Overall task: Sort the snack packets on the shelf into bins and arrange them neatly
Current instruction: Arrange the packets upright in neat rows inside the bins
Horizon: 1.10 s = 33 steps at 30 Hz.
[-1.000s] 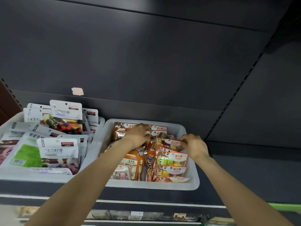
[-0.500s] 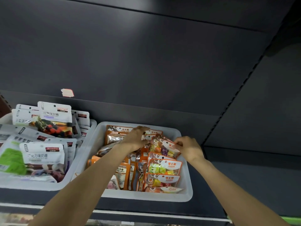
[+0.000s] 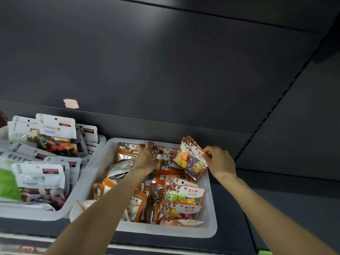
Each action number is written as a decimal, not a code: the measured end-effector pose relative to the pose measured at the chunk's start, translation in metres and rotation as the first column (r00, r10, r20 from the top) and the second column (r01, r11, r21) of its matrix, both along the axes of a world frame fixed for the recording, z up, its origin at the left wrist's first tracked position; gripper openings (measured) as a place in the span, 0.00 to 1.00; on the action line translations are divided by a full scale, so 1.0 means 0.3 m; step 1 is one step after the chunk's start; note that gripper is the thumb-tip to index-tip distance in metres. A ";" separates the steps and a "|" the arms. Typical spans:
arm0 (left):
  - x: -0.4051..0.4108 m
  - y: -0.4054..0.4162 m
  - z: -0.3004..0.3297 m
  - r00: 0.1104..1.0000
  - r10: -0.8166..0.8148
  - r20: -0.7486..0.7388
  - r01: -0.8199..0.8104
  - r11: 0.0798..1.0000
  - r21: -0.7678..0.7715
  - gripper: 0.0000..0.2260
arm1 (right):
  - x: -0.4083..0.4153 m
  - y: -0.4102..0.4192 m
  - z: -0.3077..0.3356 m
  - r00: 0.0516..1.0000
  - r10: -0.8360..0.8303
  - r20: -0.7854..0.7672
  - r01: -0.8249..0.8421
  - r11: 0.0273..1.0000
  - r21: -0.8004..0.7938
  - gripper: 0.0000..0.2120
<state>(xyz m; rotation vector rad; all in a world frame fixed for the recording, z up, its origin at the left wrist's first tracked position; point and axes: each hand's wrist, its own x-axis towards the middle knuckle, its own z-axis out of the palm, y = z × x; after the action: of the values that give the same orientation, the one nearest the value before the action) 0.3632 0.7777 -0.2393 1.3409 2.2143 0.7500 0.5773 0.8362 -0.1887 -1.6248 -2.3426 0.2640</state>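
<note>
A white bin (image 3: pixel 211 214) on the dark shelf holds several orange snack packets (image 3: pixel 182 196). My right hand (image 3: pixel 219 162) pinches one or two orange candy packets (image 3: pixel 191 161) by their right edge and holds them tilted above the bin's back right corner. My left hand (image 3: pixel 147 159) reaches into the back of the bin, fingers spread on the packets standing there. Left of it, a second white bin (image 3: pixel 73 197) is filled with white snack packets (image 3: pixel 53 137).
The dark back panel (image 3: pixel 165 70) of the shelf rises right behind the bins. The shelf surface (image 3: pixel 285 205) extends to the right of the orange bin. A small torn label (image 3: pixel 70 103) sticks to the back panel. The shelf's front edge (image 3: pixel 27 238) runs below.
My right hand has lifted the orange candy packets out of the row and up over the bin's back right corner. My left hand stays at the back packets, fingers now spread.
</note>
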 end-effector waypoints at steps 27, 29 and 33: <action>-0.039 0.035 -0.073 0.999 -0.011 0.052 0.009 0.999 0.054 0.21 | -0.015 -0.009 -0.018 0.998 -0.027 0.061 0.031 0.998 -0.059 0.09; -0.044 0.032 -0.076 0.993 -0.019 0.117 0.015 0.999 0.040 0.23 | -0.013 -0.009 -0.019 0.998 -0.030 0.056 0.033 0.998 -0.061 0.09; -0.053 0.025 -0.079 0.969 -0.049 0.241 0.049 0.999 0.006 0.28 | -0.009 -0.008 -0.025 0.998 -0.039 0.042 0.043 0.996 -0.078 0.08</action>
<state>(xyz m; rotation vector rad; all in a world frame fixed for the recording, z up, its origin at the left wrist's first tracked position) 0.3473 0.7853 -0.2628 1.2280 1.9840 0.8467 0.5746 0.8337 -0.1962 -1.7282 -2.3533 0.3221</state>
